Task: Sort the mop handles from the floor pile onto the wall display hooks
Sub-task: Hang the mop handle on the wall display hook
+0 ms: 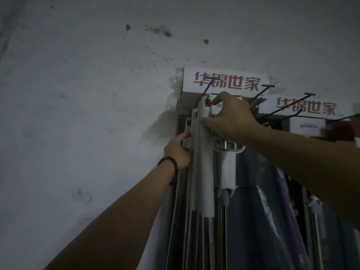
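Gripping hung grey mop handles (202, 172), left hand (178, 152) sits low, right hand (231, 117) pinches one's top.

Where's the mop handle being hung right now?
Centre of the head view, under the leftmost hook: the right hand holds the grey mop handle, beside the handles gripped by the left hand.

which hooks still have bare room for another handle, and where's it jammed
Bare along their visible length: the second hook at the right end of the first sign, and the third hook across the second sign. Jammed: the leftmost hook, where the left hand and right hand grip stacked grey handles.
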{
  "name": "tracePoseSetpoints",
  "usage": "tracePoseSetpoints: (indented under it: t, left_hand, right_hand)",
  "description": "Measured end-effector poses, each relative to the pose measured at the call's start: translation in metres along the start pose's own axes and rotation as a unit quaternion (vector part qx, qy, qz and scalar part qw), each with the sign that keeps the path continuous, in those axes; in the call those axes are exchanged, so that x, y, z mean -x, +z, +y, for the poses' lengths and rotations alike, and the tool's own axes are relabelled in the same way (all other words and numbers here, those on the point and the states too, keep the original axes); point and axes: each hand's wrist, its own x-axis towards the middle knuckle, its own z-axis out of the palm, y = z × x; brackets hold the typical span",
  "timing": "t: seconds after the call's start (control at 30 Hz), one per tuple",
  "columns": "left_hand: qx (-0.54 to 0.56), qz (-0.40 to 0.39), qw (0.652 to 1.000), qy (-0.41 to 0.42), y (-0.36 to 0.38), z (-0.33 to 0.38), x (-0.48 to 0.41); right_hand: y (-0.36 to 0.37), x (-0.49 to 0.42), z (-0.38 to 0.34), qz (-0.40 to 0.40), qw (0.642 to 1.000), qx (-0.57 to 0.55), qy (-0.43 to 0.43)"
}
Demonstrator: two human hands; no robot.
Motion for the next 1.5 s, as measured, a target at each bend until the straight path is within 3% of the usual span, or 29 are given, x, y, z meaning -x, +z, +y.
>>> tracePoseSetpoints:
  t: [0.23, 0.37, 0.53, 0.7, 0.8, 0.87, 1.03, 1.5]
  left_hand:
    - [0.023, -0.001, 0.999, -0.031, 0.008, -0.018, -0.024]
    - [-0.046, 0.012, 0.999, 0.0, 0.01, -0.027, -0.03]
    - [-0.052, 0.032, 0.998, 0.002, 0.009, -0.034, -0.028]
    - [0.07, 0.116, 0.989, 0.053, 0.009, -0.03, -0.009]
    - [0.162, 0.066, 0.977, 0.12, 0.002, -0.011, 0.005]
    - [0.145, 0.018, 0.978, 0.152, -0.003, 0.0, 0.012]
    - [0.116, -0.079, 0.984, 0.107, -0.015, 0.008, 0.021]
    - [0.029, -0.052, 0.998, 0.037, -0.002, 0.008, 0.001]
  right_hand:
    - [0.015, 0.005, 0.004, 0.004, 1.0, -0.021, -0.002]
    - [0.013, 0.005, 0.003, -0.008, 1.0, -0.007, -0.009]
    - [0.012, 0.006, -0.001, -0.022, 1.0, 0.006, -0.01]
    - [0.011, 0.003, -0.001, -0.028, 0.999, 0.028, -0.006]
    - [0.01, 0.001, 0.001, -0.027, 0.999, 0.039, -0.007]
    - [0.009, 0.0, 0.0, -0.025, 0.999, 0.044, -0.007]
    - [0.009, 0.003, -0.003, -0.035, 0.998, 0.042, -0.006]
    - [0.005, -0.004, -0.01, -0.061, 0.996, 0.057, 0.017]
